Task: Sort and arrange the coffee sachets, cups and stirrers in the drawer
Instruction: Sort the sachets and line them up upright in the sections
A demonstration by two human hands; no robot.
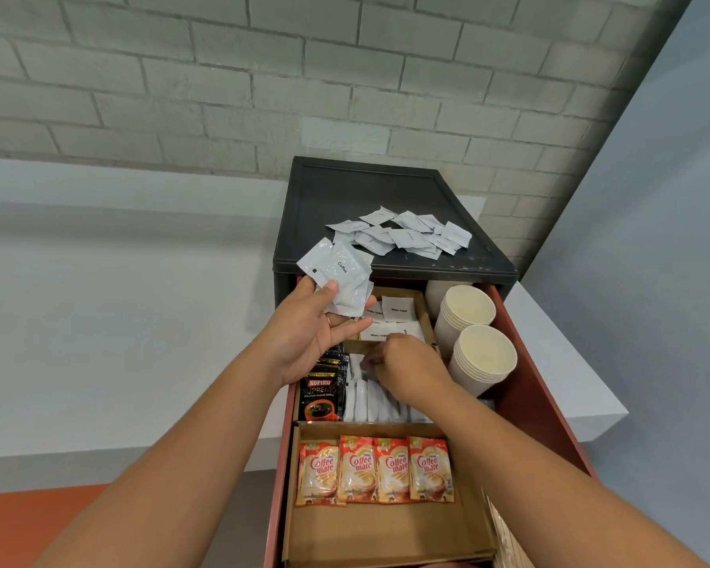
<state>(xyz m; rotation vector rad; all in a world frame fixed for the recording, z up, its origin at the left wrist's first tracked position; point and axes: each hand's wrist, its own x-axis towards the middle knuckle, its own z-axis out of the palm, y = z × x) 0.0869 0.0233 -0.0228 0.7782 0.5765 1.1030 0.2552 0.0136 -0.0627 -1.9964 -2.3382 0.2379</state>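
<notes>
My left hand [318,327] holds a fan of white coffee sachets [339,274] above the back left of the open drawer [525,387]. My right hand [402,362] reaches down into the middle cardboard compartment, fingers curled on the row of upright white sachets [372,399]. Black Kopiko sachets [319,393] stand to the left of that row. White sugar packets [398,311] fill the rear compartment. Several orange Coffee-mate sachets [376,469] line the front compartment. Two stacks of paper cups [482,358] lie along the drawer's right side.
A loose pile of white sachets [406,235] lies on the black cabinet top [345,190]. A white ledge [99,321] runs left and right of the cabinet, below a grey brick wall. Wrapped stirrers [509,539] show at the drawer's front right edge.
</notes>
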